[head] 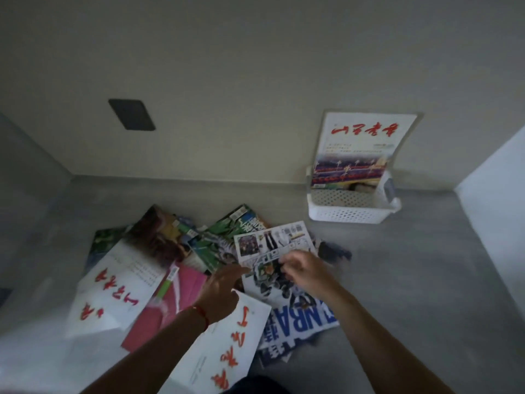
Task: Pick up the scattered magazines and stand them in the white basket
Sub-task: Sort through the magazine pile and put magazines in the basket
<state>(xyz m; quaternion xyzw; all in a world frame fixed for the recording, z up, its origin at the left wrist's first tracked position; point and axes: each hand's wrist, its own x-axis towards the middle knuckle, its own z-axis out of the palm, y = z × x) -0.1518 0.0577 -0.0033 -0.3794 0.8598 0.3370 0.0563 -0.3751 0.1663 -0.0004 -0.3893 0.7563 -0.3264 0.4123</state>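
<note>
Several magazines lie overlapping on the grey floor in front of me. On top is a white magazine with small pictures (272,240); my right hand (304,270) pinches its near part and my left hand (221,291) reaches toward its left edge with fingers apart. A white magazine with red script (113,282) lies at the left, a pink one (167,302) beside it, another white one (227,348) under my left forearm, a blue-and-white one (295,325) under my right arm. The white basket (349,209) stands against the wall at the right with one magazine (360,146) upright in it.
A beige wall rises behind the pile, with a dark plate (132,114) on it at the left. A pale panel (497,177) closes the right side. Bare grey floor (412,265) stretches between the pile and the basket.
</note>
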